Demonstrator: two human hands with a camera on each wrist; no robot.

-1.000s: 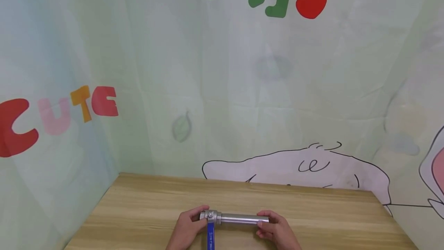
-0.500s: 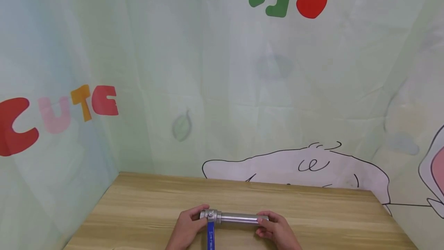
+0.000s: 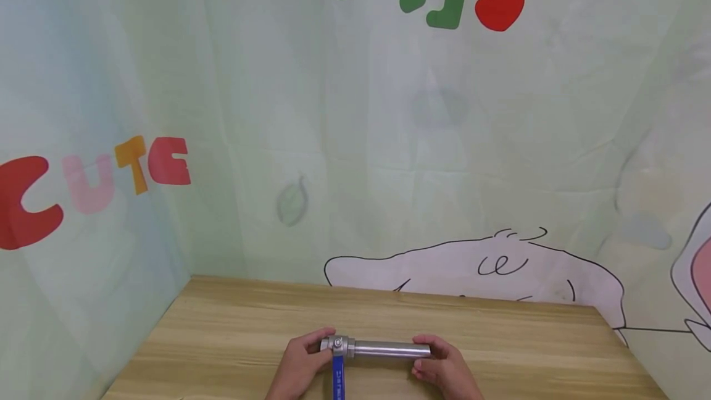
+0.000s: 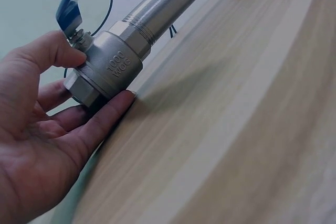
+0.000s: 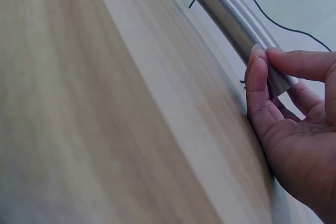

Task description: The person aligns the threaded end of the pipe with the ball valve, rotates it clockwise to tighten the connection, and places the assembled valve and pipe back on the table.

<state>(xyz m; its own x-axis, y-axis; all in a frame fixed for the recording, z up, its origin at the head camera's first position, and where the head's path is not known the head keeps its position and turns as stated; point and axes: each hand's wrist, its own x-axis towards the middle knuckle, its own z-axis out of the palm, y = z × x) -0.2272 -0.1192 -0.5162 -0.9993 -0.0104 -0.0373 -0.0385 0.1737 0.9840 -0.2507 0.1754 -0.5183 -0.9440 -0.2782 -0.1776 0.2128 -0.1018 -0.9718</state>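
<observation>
A steel ball valve (image 3: 340, 347) with a blue lever handle (image 3: 338, 376) is joined to a smooth metal pipe (image 3: 386, 349) that runs to the right. My left hand (image 3: 299, 364) holds the valve body, thumb near the handle's base and fingers round the hex end. "1000 WOG" is readable on the valve (image 4: 113, 64) in the left wrist view. At the pipe's far end, my right hand (image 3: 444, 368) grips it between thumb and fingers, as the right wrist view of the pipe (image 5: 223, 17) shows. The handle points toward me, its tip cut off by the frame.
Beneath the hands lies a wood-grain tabletop (image 3: 250, 313). Behind it and along its sides hangs a pale printed curtain (image 3: 361, 141) with letters, a red heart and a cartoon dog outline.
My right thumb has slid down off the pipe's upper face toward its lower side at the end. The valve, the pipe and my left hand stay almost where they were.
</observation>
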